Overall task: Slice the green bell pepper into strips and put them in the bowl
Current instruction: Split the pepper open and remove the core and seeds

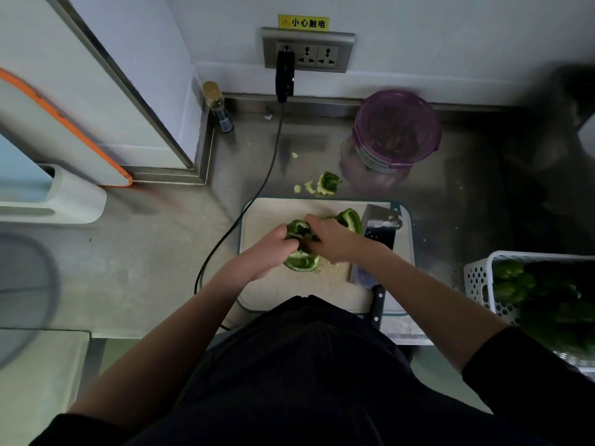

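Left edge: a pale bowl (29, 284), blurred, sits on the steel counter (154, 252) well apart from the cutting board; I cannot tell whether any strips are in it.
Back of counter: a black cable (257, 194) runs from the wall socket down past the board's left edge; a cut-out pepper stem and core (326, 183) lie just beyond the board.
Left hand (269, 252): fingers curled round a pepper half (301, 260), gripping it over the cutting board (273, 294).
Right hand (331, 238): fingers reach into the hollow of that same half, apparently pulling out seeds or ribs; whether they pinch anything is hidden.
Second pepper half (349, 220): lies on the board just beyond the right hand.
Cleaver (375, 243): rests flat on the board's right side, unheld.
Right edge: a white basket (483, 278) holds more green peppers; a purple-lidded container (397, 130) stands at the back.
Progress: the pepper looks halved and cored; cleaning is probably under way. No strips are visible, so slicing and moving to the bowl seem left to do.
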Motion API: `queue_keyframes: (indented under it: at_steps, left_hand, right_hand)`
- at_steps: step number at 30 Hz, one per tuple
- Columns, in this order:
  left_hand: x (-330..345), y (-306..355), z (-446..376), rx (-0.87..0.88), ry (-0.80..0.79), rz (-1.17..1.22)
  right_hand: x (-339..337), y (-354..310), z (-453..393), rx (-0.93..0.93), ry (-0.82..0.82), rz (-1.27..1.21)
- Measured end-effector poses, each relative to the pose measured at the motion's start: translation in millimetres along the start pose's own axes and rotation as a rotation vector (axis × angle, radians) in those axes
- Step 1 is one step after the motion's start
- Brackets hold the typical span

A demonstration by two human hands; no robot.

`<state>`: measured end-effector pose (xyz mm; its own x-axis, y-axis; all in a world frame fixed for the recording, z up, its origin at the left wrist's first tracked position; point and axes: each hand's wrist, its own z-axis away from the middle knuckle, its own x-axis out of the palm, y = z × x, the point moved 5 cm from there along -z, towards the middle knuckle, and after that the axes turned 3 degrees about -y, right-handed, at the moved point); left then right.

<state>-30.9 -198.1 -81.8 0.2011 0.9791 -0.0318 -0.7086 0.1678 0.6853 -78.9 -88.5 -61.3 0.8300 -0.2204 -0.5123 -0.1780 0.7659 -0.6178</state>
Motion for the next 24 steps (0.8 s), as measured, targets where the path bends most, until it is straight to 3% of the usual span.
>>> queue_keyframes:
  at_steps: [11, 13, 15, 18, 21, 24]
  left_hand:
    - [-2.0, -1.7, 2.6, -0.052, -0.017, 0.039]
    - [-1.2, -1.9, 2.8, -0.045, -0.032, 0.063]
    - [-1.9, -0.5, 4.1, -0.038, -0.014, 0.087]
    - [-5.5, -1.5, 3.1, -0.021, 0.033, 0.137]
    - [-5.1, 0.7, 3.8, -0.004, 0.037, 0.149]
    - [-2.7, 6.6, 5.0, 0.016, 0.038, 0.113]
  right_hand:
    - [3.2, 8.2, -1.2, 0.056, -0.098, -0.173]
    - [-2.7, 10.9, 1.9, 0.077, -0.048, -0.252]
    - [-14.7, 13.8, 10.2, 0.061, 0.115, -0.283]
    - [-31.0, 14.1, 29.9, -0.052, 0.439, -0.109]
    - [-18.9, 4.6, 35.5, -0.144, 0.350, 0.150]
    - [-9.4, -5.5, 27.4, -0.078, 0.265, 0.449]
